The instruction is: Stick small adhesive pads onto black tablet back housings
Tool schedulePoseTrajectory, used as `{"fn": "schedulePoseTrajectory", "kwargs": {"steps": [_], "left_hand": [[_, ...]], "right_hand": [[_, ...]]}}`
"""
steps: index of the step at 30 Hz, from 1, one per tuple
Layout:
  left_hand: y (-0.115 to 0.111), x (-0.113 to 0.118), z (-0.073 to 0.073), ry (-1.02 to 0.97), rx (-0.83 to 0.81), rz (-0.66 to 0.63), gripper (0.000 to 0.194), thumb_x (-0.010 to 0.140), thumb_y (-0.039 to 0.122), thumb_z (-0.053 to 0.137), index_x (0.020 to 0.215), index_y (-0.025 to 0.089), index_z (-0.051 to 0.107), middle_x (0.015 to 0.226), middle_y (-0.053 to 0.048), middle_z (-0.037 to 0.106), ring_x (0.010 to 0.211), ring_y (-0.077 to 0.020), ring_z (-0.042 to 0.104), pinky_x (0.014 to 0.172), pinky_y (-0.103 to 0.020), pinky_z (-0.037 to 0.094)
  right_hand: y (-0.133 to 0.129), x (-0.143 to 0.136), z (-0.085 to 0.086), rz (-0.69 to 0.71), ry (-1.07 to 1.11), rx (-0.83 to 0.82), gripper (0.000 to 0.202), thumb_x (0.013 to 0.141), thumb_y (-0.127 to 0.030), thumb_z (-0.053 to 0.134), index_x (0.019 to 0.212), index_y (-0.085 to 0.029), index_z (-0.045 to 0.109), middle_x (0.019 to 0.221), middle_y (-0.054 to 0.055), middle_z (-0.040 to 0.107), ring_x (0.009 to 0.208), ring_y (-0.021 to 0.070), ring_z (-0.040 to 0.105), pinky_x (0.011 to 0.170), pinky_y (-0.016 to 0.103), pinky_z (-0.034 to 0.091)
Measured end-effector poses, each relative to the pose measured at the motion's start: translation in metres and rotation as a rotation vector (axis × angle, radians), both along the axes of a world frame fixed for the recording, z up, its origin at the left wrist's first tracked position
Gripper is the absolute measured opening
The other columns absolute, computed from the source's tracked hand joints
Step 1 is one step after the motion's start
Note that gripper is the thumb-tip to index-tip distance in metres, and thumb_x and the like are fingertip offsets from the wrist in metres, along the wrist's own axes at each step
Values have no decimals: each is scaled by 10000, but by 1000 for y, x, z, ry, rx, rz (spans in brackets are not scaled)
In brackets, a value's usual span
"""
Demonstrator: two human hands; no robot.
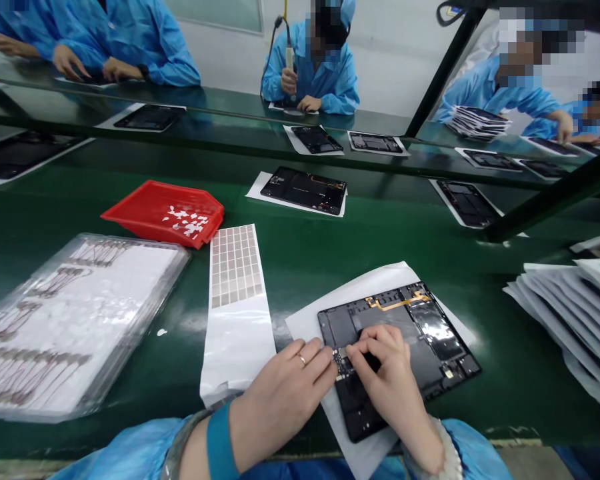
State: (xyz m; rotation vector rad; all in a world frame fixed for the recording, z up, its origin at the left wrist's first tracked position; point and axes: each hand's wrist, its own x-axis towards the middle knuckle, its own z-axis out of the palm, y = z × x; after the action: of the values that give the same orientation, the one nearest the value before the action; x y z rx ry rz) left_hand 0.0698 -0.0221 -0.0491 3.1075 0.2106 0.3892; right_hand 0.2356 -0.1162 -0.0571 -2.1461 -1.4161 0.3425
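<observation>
An open black tablet housing (390, 327) lies tilted on a white sheet (300, 320) in front of me, with a gold flex cable (395, 305) near its far edge. My left hand (290, 387), with a ring and a teal wristband (221, 443), has its fingers curled together at the housing's left edge, beside a small circuit board (341, 373). Over that same board my right hand (387, 373) pinches with thumb and forefinger. A small greyish patch shows at its fingertips; whatever either hand holds is too hidden to name.
Left of the housing lie a partly used sticker sheet (237, 267), a red bin (150, 203) with white scraps and a clear tray (105, 300) of wired parts. Another housing (305, 190) lies beyond. White sheets (565, 313) are stacked right, near a dark post (555, 193). Co-workers sit opposite.
</observation>
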Motion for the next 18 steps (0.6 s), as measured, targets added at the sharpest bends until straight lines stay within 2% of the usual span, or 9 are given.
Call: {"fn": "schedulePoseTrajectory", "kwargs": {"steps": [10,18], "left_hand": [[1,1,1,-5,-22,16,158,920,126,448,1035,140,556,1028,-68,604,940,-215,553,752,-337,423],[2,0,-2,74,-54,40,186,922,125,424,1063,156,541,1094,-79,582,990,-222,535,843,-354,409]], "right_hand": [[1,-1,2,0,-12,-4,225,866,-315,546,674,-240,636,869,27,610,945,233,504,811,391,352],[0,-1,2,19,-23,16,211,873,-295,540,693,-243,638,871,32,616,935,234,510,801,398,363]]}}
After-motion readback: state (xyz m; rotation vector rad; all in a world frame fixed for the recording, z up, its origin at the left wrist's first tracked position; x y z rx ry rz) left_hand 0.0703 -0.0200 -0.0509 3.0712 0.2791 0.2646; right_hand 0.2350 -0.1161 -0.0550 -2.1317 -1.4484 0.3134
